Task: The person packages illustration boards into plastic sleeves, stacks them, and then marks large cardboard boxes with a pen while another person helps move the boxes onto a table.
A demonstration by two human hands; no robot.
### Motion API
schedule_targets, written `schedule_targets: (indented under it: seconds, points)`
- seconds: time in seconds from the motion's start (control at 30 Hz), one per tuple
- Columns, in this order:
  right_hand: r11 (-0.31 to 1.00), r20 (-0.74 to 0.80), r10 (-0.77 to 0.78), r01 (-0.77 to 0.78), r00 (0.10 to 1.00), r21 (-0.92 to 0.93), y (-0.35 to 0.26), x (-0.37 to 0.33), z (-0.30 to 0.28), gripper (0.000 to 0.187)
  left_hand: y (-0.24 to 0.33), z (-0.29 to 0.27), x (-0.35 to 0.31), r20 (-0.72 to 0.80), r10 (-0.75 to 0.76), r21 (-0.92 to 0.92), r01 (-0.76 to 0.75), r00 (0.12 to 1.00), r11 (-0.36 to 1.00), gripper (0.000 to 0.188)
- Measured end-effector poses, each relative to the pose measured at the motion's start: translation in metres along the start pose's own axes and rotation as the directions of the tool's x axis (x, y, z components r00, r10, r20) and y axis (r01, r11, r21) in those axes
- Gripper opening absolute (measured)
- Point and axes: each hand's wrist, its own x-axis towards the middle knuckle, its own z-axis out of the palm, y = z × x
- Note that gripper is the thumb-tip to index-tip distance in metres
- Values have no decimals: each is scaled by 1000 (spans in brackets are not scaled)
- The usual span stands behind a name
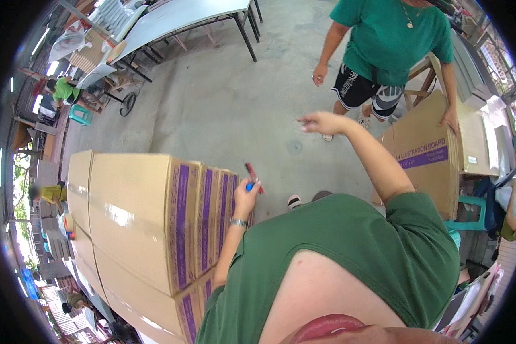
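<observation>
My left hand point(245, 198), with a watch on its wrist, holds a red marker point(252, 174) and a blue one point(249, 186) upright. It sits right beside the purple-striped end of a stack of cardboard boxes point(132, 212). My right hand point(321, 121) is stretched out ahead over the concrete floor with nothing in it, its fingers loosely extended to the left. It reaches toward a person in a green shirt and black shorts point(384, 51) who stands facing me.
The other person's hand rests on a tall flat cardboard box point(424, 160) leaning at the right. A grey folding table point(178, 20) stands at the back left beside a wheeled cart point(123, 100). A teal stool point(470, 215) sits at the right.
</observation>
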Motion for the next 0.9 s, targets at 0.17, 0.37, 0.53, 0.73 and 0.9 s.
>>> schedule_targets:
  seconds: [0.17,0.37,0.53,0.73,0.9]
  points:
    - [903,-141,371,-322,918,283,86,-1,8,45,103,5,185,157,32,52,-40,987,998,22]
    - [911,-135,334,-283,933,300,138,118,-46,44,111,15,332,59,-93,-268,106,994,958,17]
    - [974,-2,124,-121,992,191,92,312,-135,54,93,-39,400,-48,-305,-323,274,951,906,16]
    - [921,168,-326,273,930,278,-38,520,-175,60,116,-121,530,-68,-224,-273,197,972,942,17]
    - [744,176,-242,66,954,664,-67,664,-179,56,107,-182,673,13,21,21,-22,1000,1000,18]
